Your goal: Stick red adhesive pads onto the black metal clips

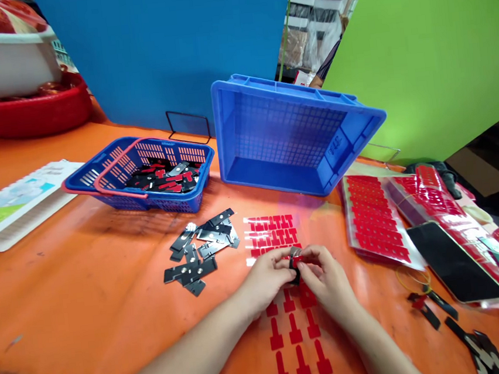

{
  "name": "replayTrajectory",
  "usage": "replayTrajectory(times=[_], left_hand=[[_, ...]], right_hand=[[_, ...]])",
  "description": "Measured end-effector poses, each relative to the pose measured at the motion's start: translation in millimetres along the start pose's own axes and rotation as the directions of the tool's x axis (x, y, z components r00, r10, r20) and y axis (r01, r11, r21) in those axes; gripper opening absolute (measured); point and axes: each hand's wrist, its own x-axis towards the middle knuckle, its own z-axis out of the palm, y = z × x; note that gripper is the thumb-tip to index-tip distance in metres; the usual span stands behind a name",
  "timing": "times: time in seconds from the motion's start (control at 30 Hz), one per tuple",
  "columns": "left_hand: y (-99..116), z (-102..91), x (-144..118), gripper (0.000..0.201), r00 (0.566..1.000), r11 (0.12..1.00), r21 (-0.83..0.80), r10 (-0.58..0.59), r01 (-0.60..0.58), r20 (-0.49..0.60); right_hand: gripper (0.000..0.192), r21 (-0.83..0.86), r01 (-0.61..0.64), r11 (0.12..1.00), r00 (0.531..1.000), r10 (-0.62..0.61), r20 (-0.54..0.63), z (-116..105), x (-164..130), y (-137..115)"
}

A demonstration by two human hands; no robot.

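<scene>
Both hands meet over a clear sheet of red T-shaped stickers (295,326) on the orange table. My left hand (265,278) pinches a small black plate (295,272) between thumb and fingers. From the other side, my right hand (327,275) closes on the same piece, its thumb and fingertips at a red patch on the plate. The fingers hide much of the plate. To the left of my hands lies a loose pile of black plates (191,270), some with shiny round spots.
A blue basket (158,204) with a pink handle holds black and red pieces. Behind the stickers, a blue crate (275,181) lies on its side. Stacked red sticker sheets (373,216), a phone (455,261) and black scraps (479,347) lie right. White and red basins stand back left.
</scene>
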Motion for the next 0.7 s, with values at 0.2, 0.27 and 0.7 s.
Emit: replayTrajectory(times=[0.2, 0.27, 0.7], left_hand=[[2, 0.5, -1, 0.041, 1.000, 1.000, -0.005, -0.009, 0.009, 0.002], [2, 0.5, -1, 0.041, 1.000, 1.000, -0.010, -0.015, 0.015, 0.008], [0, -1.7, 1, 0.040, 0.998, 1.000, -0.010, 0.019, -0.018, 0.058]], right_hand=[[0.013, -0.045, 0.005, 0.999, 1.000, -0.005, 0.007, 0, 0, -1], [0.013, -0.070, 0.018, 0.997, 1.000, -0.016, 0.017, 0, 0, 0], [0.013, -0.407, 0.246, 0.880, 0.969, -0.230, 0.088, -5, 0, -13]])
